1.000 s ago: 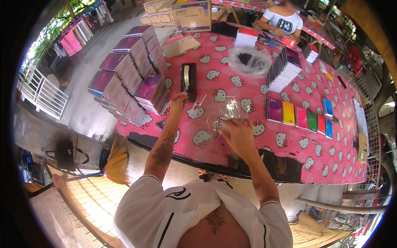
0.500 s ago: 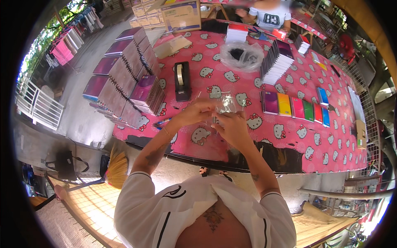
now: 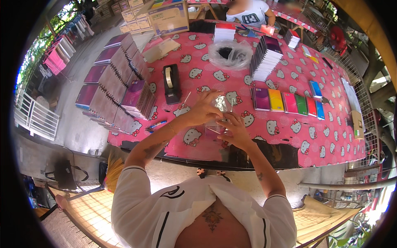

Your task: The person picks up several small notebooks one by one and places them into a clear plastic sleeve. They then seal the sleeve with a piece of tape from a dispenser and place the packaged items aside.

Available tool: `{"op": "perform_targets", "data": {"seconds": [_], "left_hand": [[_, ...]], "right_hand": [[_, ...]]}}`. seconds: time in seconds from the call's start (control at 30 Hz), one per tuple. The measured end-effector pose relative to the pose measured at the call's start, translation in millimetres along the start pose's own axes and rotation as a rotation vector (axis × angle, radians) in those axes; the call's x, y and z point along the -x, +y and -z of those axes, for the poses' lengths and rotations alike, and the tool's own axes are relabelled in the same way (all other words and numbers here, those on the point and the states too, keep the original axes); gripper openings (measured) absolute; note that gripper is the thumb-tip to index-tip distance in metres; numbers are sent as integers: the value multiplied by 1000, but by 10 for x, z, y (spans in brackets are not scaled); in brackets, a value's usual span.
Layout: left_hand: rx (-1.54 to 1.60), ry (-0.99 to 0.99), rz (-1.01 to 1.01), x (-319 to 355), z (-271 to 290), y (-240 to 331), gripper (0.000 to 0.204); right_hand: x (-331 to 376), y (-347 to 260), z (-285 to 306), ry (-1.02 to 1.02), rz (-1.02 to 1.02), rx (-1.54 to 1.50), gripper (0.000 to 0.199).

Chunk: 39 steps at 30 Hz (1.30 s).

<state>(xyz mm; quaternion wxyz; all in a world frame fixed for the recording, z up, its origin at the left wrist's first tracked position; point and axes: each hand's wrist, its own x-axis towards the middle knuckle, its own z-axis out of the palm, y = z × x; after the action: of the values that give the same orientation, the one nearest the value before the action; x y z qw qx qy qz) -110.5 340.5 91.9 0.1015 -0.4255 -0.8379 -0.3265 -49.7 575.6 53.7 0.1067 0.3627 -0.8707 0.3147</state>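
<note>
A clear, shiny plastic sheet or bag (image 3: 220,102) lies in front of me at the table's near side, with light glinting off it. My left hand (image 3: 204,110) is over its left part, fingers bent and closed on the plastic. At the plastic's near right edge is my right hand (image 3: 235,130), its fingers apart and touching the film. Where the fingertips meet the plastic is partly hidden. A black tape dispenser (image 3: 171,84) with a roll of tape stands beyond my left hand. Pens (image 3: 156,125) lie left of my left forearm.
Tall stacks of purple spiral notebooks (image 3: 97,74) stand at the left edge. A row of coloured notebooks (image 3: 288,102) lies right, below a leaning notebook stack (image 3: 264,62). A plastic bag (image 3: 229,56), a carton (image 3: 168,18) and a seated person (image 3: 250,14) are farther back.
My hands have drawn slightly apart: the left reaches farther over the plastic, while the right has moved lower and spread its fingers. The whole view has shifted a little.
</note>
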Motion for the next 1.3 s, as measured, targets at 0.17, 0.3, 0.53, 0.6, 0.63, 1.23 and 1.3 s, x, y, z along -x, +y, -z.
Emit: {"op": "perform_targets", "data": {"seconds": [0.17, 0.3, 0.53, 0.6, 0.63, 1.23, 1.3], "left_hand": [[-21, 64, 218, 81, -257, -168, 50], [368, 202, 467, 71, -430, -193, 72], [723, 101, 625, 381, -499, -340, 52], [768, 80, 607, 340, -521, -317, 44], [782, 118, 586, 322, -551, -289, 39], [-135, -22, 56, 395, -139, 249, 52], [-310, 61, 5, 471, -173, 398, 52]], "right_hand": [[-64, 30, -111, 58, 0, -1, 45], [-181, -22, -100, 160, 31, 74, 32], [-342, -203, 330, -71, -31, -42, 8], [-363, -185, 362, -124, -98, -142, 10], [-381, -176, 376, -138, -104, -195, 14], [-155, -49, 53, 28, -193, -432, 63], [-128, -62, -12, 62, -124, -336, 55]]}}
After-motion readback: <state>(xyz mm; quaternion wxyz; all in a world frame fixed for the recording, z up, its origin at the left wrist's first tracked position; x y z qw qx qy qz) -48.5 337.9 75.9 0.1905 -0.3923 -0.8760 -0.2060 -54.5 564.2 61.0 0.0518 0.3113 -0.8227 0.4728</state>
